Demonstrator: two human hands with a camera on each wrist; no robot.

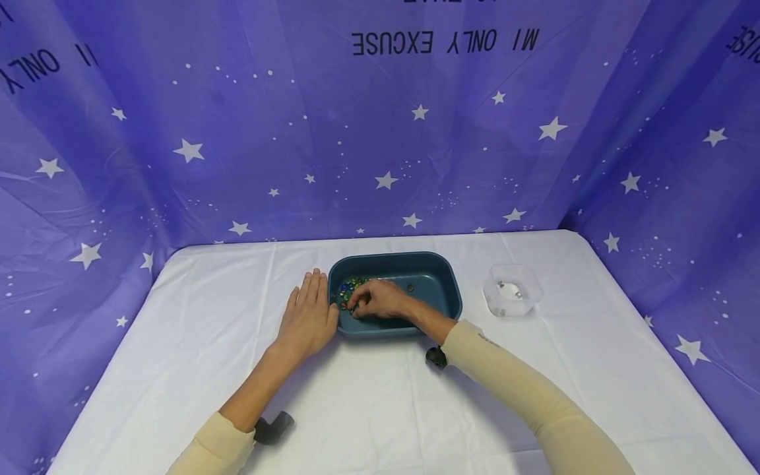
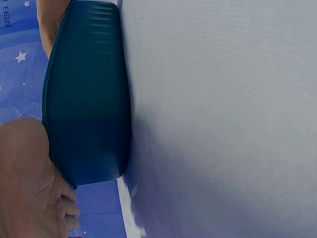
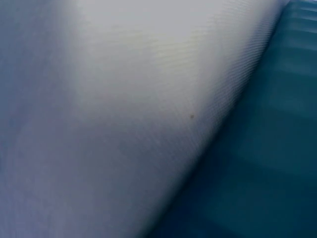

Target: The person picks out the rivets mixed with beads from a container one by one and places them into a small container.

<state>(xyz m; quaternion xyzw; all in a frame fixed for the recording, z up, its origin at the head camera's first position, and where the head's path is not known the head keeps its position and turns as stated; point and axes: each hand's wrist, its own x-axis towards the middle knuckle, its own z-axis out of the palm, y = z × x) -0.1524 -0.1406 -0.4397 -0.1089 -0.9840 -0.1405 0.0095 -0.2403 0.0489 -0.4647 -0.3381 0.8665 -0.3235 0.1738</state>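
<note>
A dark teal plastic basin [image 1: 427, 264] stands on the white table. Small shiny coloured pieces, looking like glass marbles [image 1: 355, 284], are grouped at its left end, and a brownish piece [image 1: 410, 287] lies apart towards the right. My left hand [image 1: 305, 322] lies along the basin's left side, fingers straight and thumb at the rim. The left wrist view shows this hand [image 2: 22, 173] against the basin wall [image 2: 86, 99]. Inside the basin, my right hand [image 1: 382, 299] reaches down among the marbles with bent fingers; I cannot tell whether its fingertips pinch one.
To the basin's right stands a clear plastic container [image 1: 528, 280] with a few small pieces inside. White cloth [image 1: 368, 409] covers the table, and a purple star-printed curtain [image 1: 332, 145] encloses it. The basin's outer wall [image 3: 262, 163] fills the right side of the right wrist view.
</note>
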